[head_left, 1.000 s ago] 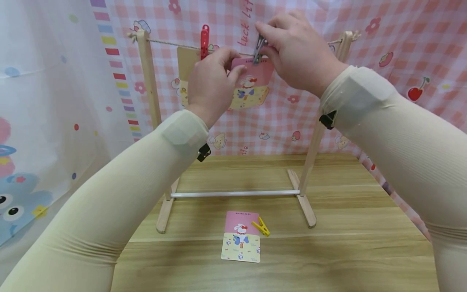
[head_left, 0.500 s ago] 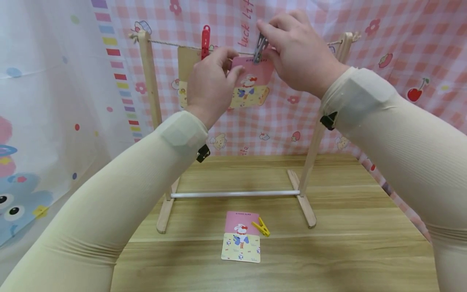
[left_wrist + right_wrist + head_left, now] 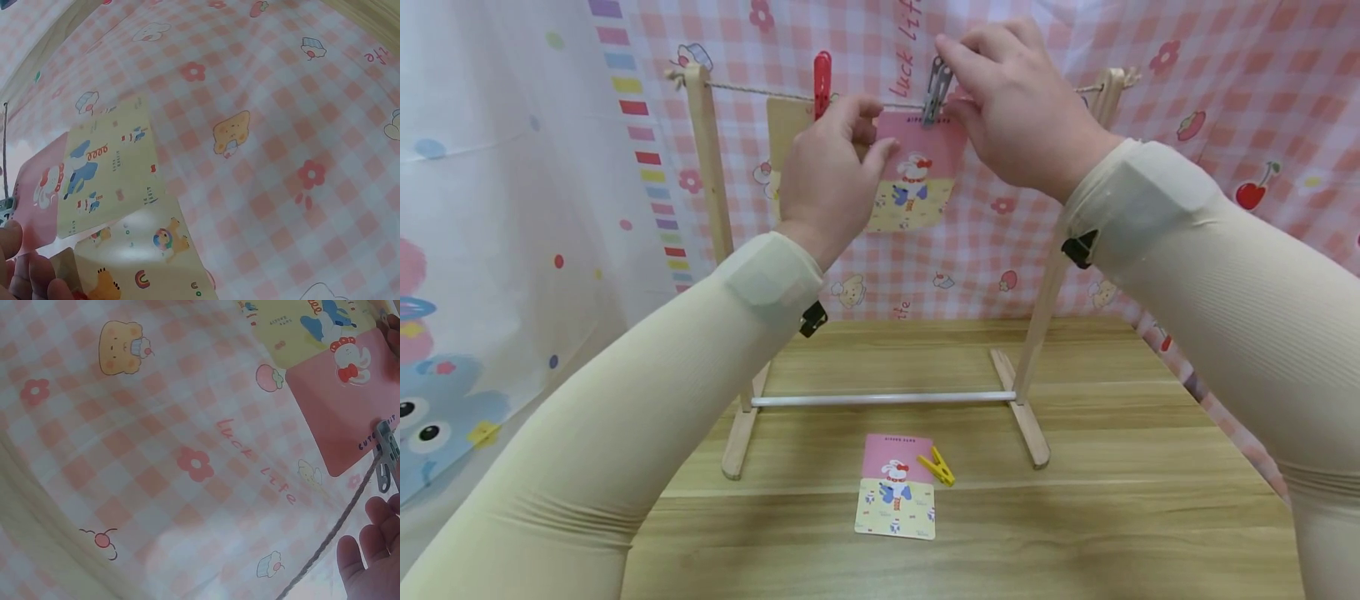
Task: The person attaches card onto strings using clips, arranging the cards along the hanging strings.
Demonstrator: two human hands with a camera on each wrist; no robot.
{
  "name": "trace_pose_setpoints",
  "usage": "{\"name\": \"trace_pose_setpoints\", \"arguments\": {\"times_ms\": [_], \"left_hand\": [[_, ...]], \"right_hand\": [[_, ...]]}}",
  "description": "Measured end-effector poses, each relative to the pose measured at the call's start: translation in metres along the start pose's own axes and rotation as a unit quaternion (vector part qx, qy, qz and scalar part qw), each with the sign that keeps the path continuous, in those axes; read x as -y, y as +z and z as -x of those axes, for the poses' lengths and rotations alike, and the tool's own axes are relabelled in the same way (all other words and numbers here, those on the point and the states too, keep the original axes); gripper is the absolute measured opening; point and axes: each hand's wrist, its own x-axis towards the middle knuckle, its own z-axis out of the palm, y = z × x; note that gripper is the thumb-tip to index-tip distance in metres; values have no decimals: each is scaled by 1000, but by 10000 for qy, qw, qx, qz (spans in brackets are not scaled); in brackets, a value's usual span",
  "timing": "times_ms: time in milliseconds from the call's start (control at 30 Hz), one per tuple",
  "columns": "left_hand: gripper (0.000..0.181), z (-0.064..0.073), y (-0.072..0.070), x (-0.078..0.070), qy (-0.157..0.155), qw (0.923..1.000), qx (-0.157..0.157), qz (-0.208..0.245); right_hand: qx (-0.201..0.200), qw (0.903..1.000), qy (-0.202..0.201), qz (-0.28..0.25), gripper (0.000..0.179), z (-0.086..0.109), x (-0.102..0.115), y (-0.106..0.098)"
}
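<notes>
A pink-and-yellow card (image 3: 913, 171) with a rabbit picture hangs from the rope (image 3: 752, 89), held at its top edge by a grey clothespin (image 3: 936, 93). Beside the card's left edge is my left hand (image 3: 827, 179), thumb and fingers parted. My right hand (image 3: 1026, 108) is just right of the clothespin, its thumb and forefinger spread around the handles. In the right wrist view, a gap shows between those fingertips and the clothespin (image 3: 386, 453). Left of it, a red clothespin (image 3: 822, 83) holds another card (image 3: 786, 125) on the rope, partly hidden behind my left hand.
The rope is strung between two wooden posts (image 3: 706, 150) joined low down by a white rod (image 3: 880, 399). On the wooden table (image 3: 1075, 533) lies another pink-and-yellow card (image 3: 895, 510), with a yellow clothespin (image 3: 937, 468) over its right edge. A checked cloth (image 3: 1000, 275) hangs behind.
My left fingers have let go of the card's edge, and it hangs straighter. My right thumb and forefinger have loosened from the grey clothespin. The card and yellow clothespin on the table are unmoved.
</notes>
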Motion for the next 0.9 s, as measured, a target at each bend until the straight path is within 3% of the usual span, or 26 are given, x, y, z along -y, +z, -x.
{"name": "trace_pose_setpoints", "arguments": {"times_ms": [533, 900], "left_hand": [[35, 4, -4, 4, 47, 10000, -57, -57], [38, 12, -5, 12, 282, 9995, -64, -121]], "right_hand": [[7, 10000, 44, 13, 56, 7, -3, 0], [-82, 9999, 87, -70, 56, 13, -5, 3]]}}
